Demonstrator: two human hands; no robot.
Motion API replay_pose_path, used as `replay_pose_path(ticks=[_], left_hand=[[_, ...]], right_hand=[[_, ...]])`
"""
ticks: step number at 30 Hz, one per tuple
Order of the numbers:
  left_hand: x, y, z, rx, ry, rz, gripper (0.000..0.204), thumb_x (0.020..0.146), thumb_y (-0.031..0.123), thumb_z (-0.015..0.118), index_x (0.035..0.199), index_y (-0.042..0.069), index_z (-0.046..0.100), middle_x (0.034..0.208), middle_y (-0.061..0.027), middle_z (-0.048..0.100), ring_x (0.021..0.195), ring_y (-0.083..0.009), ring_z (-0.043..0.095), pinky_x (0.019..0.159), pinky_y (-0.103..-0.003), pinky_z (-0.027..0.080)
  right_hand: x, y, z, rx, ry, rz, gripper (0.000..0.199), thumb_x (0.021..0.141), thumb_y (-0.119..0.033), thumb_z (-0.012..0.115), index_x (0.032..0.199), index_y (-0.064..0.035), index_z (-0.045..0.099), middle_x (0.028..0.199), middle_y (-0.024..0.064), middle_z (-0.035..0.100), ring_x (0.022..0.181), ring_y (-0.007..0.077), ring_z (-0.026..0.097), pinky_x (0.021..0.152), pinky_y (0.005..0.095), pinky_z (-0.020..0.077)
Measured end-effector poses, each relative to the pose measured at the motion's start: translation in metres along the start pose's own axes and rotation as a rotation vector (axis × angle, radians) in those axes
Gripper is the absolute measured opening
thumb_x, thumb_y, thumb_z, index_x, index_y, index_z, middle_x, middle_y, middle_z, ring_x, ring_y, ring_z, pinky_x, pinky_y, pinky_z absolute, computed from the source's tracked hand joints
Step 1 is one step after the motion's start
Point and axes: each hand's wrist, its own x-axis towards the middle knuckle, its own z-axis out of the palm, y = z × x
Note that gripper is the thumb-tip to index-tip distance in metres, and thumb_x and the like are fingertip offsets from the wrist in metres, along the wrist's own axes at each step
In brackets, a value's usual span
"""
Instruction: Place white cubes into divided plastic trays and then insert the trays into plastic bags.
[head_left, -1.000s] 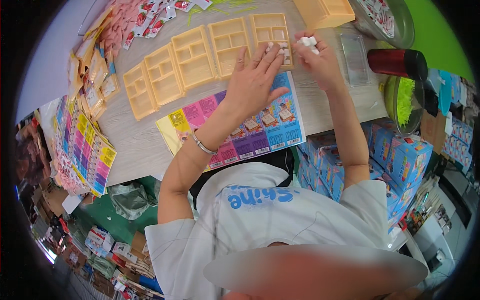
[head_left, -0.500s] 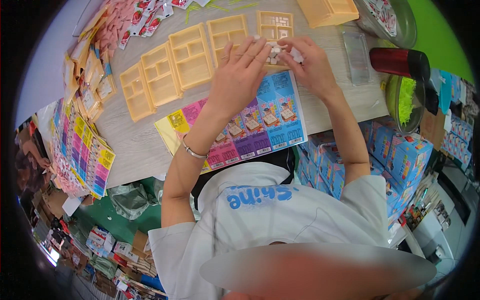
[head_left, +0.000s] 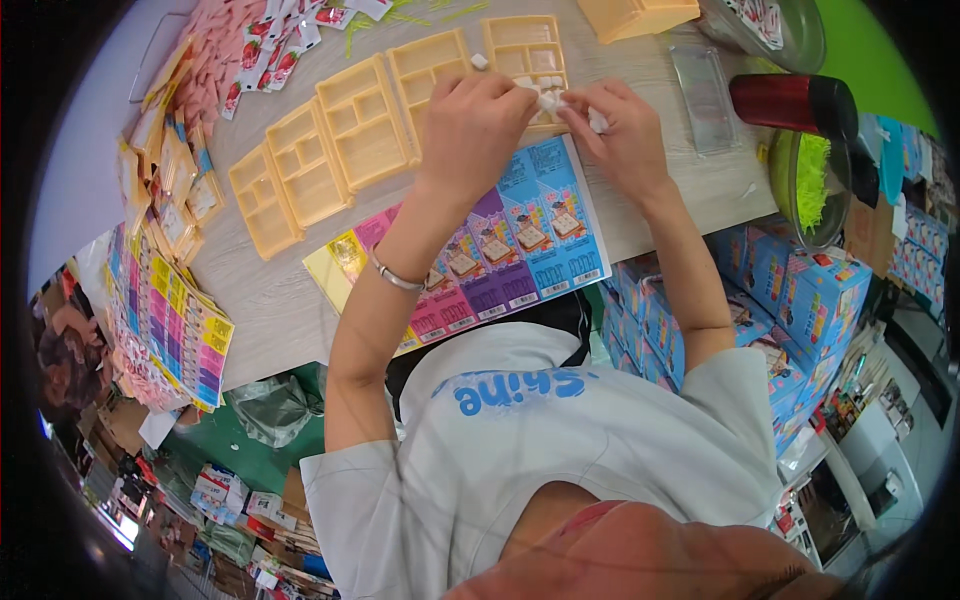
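Both hands work over the near end of a pale yellow compartment tray (head_left: 522, 30), the rightmost of a row. My left hand (head_left: 472, 130) is closed, its fingertips pinched at small white pieces (head_left: 549, 101) over the tray. My right hand (head_left: 625, 135) is curled beside it, thumb and forefinger pinched at the same white bits. Another white lump (head_left: 598, 121) shows among the right fingers. A single white piece (head_left: 480, 62) sits by the tray's left edge. The fingers partly hide the tray's near compartments.
More yellow trays (head_left: 365, 125) stand leftward in a row. Printed colourful sheets (head_left: 500, 245) lie nearest me. Pink pieces (head_left: 215, 60) and strawberry-printed sachets (head_left: 270, 55) are at the far left. At right are a clear box (head_left: 705, 100), a red-black cylinder (head_left: 790, 105) and a bowl of green strips (head_left: 812, 190).
My left hand has gone from stretched fingers over the tray to a closed pinch. My right fingers have drawn together near it. The whole view has shifted slightly.
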Motion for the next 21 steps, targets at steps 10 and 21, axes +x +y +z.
replay_pose_path(ticks=[10,21], left_hand=[[-0.012,0.022,0.012,-0.067,0.218,0.031,0.011,0.08,0.019,0.076,0.09,0.017,0.073,0.088,0.0032,0.071,0.085,-0.0179,0.066,0.082,-0.036,0.048],[-0.016,0.013,0.01,0.161,0.029,-0.009,0.039,0.09,0.032,0.07,0.125,0.015,0.069,0.129,-0.0024,0.066,0.127,-0.0229,0.056,0.111,-0.048,0.035]], right_hand=[[0.021,0.011,0.001,0.035,0.056,-0.039,0.017,0.087,-0.011,0.077,0.103,-0.0051,0.073,0.085,0.0079,0.067,0.078,0.0206,0.066,0.072,0.0316,0.0519],[0.02,0.006,0.002,-0.059,-0.061,-0.135,0.019,0.086,-0.013,0.078,0.103,-0.0055,0.073,0.085,0.0065,0.067,0.076,0.0218,0.066,0.069,0.0334,0.0526]])
